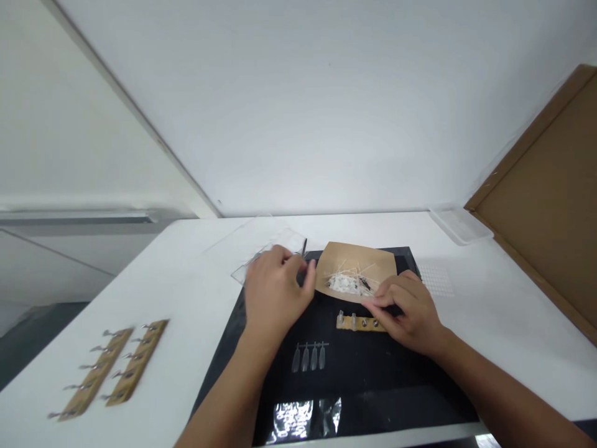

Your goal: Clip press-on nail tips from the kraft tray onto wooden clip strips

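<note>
My left hand [280, 289] is over the left part of the black mat [396, 386], next to a clear plastic box [240, 270]. Its thumb stands apart from the curled fingers, and nothing shows between them. A thin dark stick [305, 247] rises just behind it. At the front right edge of a brown paper tray [333, 255], my right hand [405, 308] has thumb and forefinger pinched together; what they hold is hidden. Inside the tray lie white bits [345, 283] and thin pale sticks. Below the right hand's fingers sits a wooden strip [359, 323] with small clear pieces and metal clips.
Several clear nail tips [310, 358] on a sprue lie on the mat. Two wooden strips with upright metal clips [135, 364] stand at left. A sheet of small clear dots [436, 280], a shallow plastic tray [461, 225] and a cardboard box [545, 205] are at right.
</note>
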{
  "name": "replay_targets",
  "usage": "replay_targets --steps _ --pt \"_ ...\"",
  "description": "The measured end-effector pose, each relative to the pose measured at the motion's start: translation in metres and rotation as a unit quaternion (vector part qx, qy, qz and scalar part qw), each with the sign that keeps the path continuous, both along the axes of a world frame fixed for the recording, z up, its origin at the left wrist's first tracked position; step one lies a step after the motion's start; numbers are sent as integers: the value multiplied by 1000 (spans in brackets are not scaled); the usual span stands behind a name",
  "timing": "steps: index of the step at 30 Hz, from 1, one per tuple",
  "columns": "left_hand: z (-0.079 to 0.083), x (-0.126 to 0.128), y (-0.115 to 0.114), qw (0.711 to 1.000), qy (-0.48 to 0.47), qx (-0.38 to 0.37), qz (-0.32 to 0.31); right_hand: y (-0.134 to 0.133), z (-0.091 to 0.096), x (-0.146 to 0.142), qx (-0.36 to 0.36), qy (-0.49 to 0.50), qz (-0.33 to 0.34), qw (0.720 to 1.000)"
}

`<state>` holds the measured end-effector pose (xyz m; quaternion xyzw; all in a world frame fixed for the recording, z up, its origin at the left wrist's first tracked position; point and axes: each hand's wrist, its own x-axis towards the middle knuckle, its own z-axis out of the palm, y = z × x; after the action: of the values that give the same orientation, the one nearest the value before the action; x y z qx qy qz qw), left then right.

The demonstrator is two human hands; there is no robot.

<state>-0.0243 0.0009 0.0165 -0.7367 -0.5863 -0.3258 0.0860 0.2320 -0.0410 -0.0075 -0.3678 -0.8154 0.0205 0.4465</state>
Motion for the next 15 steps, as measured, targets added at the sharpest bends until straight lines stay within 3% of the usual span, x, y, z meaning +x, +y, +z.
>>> replay_targets --steps 1,3,5,7,15 --pt "1 5 -3 996 -27 -16 -86 -1 0 -1 15 0 2 1000" --pt "3 17 -8 959 -98 -92 -249 -3 1 -2 34 -9 -2 999" --pt "5 28 -14 918 -149 -154 -334 -5 0 -2 46 -21 -12 999" --pt "6 35 -18 896 -179 -186 -363 -6 -1 -2 59 -30 -20 998" --pt "10 38 -19 853 -254 -251 -380 -8 0 3 73 -80 -22 994"
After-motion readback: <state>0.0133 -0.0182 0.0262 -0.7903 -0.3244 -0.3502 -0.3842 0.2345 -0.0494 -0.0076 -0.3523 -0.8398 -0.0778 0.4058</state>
